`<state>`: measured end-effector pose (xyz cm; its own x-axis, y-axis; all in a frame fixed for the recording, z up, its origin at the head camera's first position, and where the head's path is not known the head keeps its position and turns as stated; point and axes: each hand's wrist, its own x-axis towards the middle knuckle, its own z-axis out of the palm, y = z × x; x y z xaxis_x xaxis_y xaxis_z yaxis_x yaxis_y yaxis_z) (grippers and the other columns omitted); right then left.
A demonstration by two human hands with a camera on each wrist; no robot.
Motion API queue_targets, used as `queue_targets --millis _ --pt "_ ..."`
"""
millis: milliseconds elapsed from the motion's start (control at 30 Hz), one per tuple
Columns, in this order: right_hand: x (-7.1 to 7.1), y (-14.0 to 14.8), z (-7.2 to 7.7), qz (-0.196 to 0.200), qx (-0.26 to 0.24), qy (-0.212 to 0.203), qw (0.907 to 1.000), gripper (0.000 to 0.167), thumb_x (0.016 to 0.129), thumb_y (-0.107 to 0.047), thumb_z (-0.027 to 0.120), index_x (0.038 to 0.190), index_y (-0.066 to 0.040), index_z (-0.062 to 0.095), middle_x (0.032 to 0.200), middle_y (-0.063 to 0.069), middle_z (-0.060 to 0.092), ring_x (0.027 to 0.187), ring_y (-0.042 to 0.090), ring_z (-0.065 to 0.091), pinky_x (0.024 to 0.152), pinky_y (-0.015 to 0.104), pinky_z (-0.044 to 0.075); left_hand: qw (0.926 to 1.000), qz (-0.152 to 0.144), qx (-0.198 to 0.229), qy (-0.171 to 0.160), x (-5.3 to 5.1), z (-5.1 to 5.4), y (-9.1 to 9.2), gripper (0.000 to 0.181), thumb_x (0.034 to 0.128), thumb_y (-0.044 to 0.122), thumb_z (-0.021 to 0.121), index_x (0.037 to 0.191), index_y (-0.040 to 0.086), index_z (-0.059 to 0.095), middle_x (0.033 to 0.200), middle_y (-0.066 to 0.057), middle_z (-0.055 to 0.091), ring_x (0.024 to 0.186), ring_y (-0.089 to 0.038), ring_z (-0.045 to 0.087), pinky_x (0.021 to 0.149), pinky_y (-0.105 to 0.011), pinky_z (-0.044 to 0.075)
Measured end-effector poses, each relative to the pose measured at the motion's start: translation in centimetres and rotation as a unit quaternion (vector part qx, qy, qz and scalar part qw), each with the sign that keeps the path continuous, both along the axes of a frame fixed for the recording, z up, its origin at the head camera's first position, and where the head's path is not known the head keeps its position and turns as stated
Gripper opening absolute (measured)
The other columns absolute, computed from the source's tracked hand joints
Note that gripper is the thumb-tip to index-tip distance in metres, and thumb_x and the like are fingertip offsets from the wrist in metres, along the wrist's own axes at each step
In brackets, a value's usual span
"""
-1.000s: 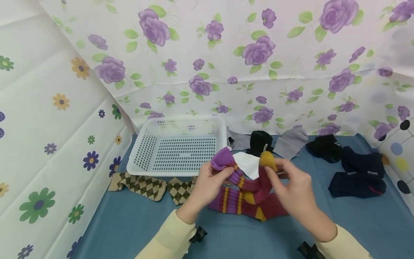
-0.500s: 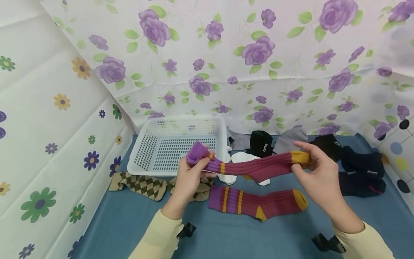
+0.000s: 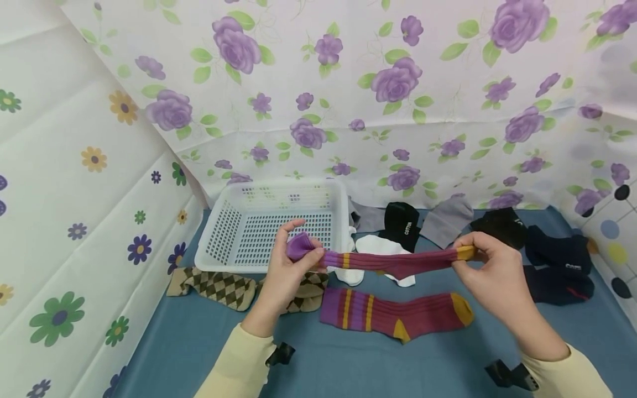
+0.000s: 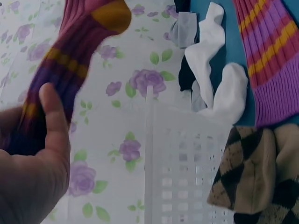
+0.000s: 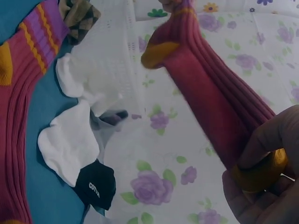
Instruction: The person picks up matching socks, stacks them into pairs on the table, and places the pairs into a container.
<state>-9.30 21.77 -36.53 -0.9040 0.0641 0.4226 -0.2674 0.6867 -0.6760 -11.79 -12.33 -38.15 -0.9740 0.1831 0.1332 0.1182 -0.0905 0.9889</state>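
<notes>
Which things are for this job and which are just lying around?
Probably the job:
left hand and right hand
striped sock they hold
matching sock lying flat

Probably just lying around:
white basket
checked socks
white socks
black socks
grey socks
dark blue socks

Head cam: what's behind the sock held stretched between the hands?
White socks show above and below the held sock, their middle covered. The basket sits behind the sock's cuff end and the left hand, partly hidden. Anything fully covered can't be seen.
</notes>
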Motion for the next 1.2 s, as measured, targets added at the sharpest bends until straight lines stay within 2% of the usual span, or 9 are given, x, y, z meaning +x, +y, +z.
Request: queue_targets --millis 100,167,367,567,700,767,1000,1100,1200 --pt "0.0 0.3 0.1 0.0 0.015 -0.01 0.9998 0.024 0.073 0.001 0.073 0.083 -0.02 0.067 0.084 -0.002 0.064 0.074 0.0 0.052 0.07 0.0 0.04 0.9987 -0.012 -0.047 0.019 -0.1 -0.3 -0.4 0.069 0.0773 0.008 0.076 0.134 0.023 0.039 0.108 -0.014 0.055 0.091 -0.022 0.062 0.077 -0.038 0.055" --pt "0.0 0.5 0.0 0.003 0.027 -0.022 0.9994 0.026 0.074 0.001 0.072 0.087 -0.021 0.069 0.088 -0.003 0.065 0.076 -0.001 0.052 0.069 0.002 0.04 0.9956 -0.009 -0.087 0.031 -0.1 -0.4 -0.6 0.068 0.0721 0.009 0.081 0.129 0.024 0.047 0.107 -0.009 0.057 0.095 -0.02 0.06 0.078 -0.033 0.054" --pt "-0.1 1.0 -0.3 0.007 0.066 -0.061 0.996 0.028 0.075 0.001 0.068 0.087 -0.024 0.071 0.087 -0.009 0.064 0.078 0.002 0.05 0.063 0.016 0.044 0.9877 0.024 -0.142 0.061 -0.1 -0.5 -0.6 0.035 0.0732 0.016 0.081 0.103 0.016 0.063 0.099 -0.006 0.063 0.09 -0.02 0.062 0.076 -0.031 0.054" --pt "0.0 1.4 -0.5 0.02 0.095 -0.074 0.9926 0.026 0.07 0.0 0.073 0.075 -0.025 0.07 0.079 -0.008 0.063 0.073 0.006 0.05 0.06 0.02 0.043 0.9857 0.05 -0.159 0.028 0.7 1.2 -0.5 0.018 0.0762 0.016 0.078 0.091 0.011 0.069 0.098 -0.007 0.065 0.076 -0.022 0.066 0.063 -0.031 0.056" --pt "0.0 1.6 -0.7 0.057 0.102 -0.093 0.9888 0.029 0.067 -0.003 0.08 0.072 -0.03 0.07 0.073 -0.011 0.063 0.068 0.006 0.053 0.059 0.02 0.046 0.9847 0.061 -0.163 0.017 1.1 2.2 -0.6 0.016 0.0761 0.013 0.078 0.09 0.007 0.072 0.097 -0.011 0.068 0.081 -0.02 0.068 0.067 -0.031 0.057" --pt "0.0 1.7 -0.9 0.074 0.107 -0.098 0.9867 0.03 0.066 -0.005 0.082 0.073 -0.032 0.071 0.073 -0.013 0.064 0.068 0.005 0.054 0.06 0.019 0.049 0.9852 0.063 -0.159 0.014 1.0 2.0 -0.8 0.017 0.0765 0.014 0.078 0.091 0.008 0.073 0.097 -0.011 0.068 0.08 -0.019 0.068 0.066 -0.031 0.057" --pt "0.2 2.1 -1.5 0.099 0.087 -0.084 0.9877 0.023 0.068 -0.016 0.083 0.082 -0.031 0.074 0.076 -0.016 0.06 0.07 0.001 0.053 0.055 0.019 0.049 0.9835 0.082 -0.16 0.02 0.0 -0.3 -2.0 0.018 0.0754 0.028 0.078 0.09 0.018 0.075 0.095 -0.003 0.069 0.077 -0.017 0.068 0.064 -0.033 0.057" --pt "0.4 2.3 -1.4 0.096 0.062 -0.07 0.991 0.024 0.07 -0.014 0.081 0.085 -0.031 0.074 0.078 -0.014 0.058 0.072 0.001 0.052 0.054 0.018 0.048 0.9822 0.084 -0.163 0.039 -0.1 -0.6 -2.2 0.02 0.0766 0.032 0.077 0.092 0.019 0.075 0.097 -0.003 0.069 0.078 -0.018 0.067 0.063 -0.036 0.056" --pt "0.4 2.5 -1.2 0.084 0.047 -0.058 0.9936 0.027 0.073 -0.012 0.079 0.089 -0.032 0.073 0.087 -0.013 0.063 0.081 -0.003 0.054 0.061 0.01 0.047 0.9814 0.082 -0.166 0.052 -0.1 -0.6 -2.3 0.021 0.0789 0.033 0.074 0.095 0.019 0.074 0.099 -0.003 0.069 0.08 -0.018 0.067 0.063 -0.035 0.056"
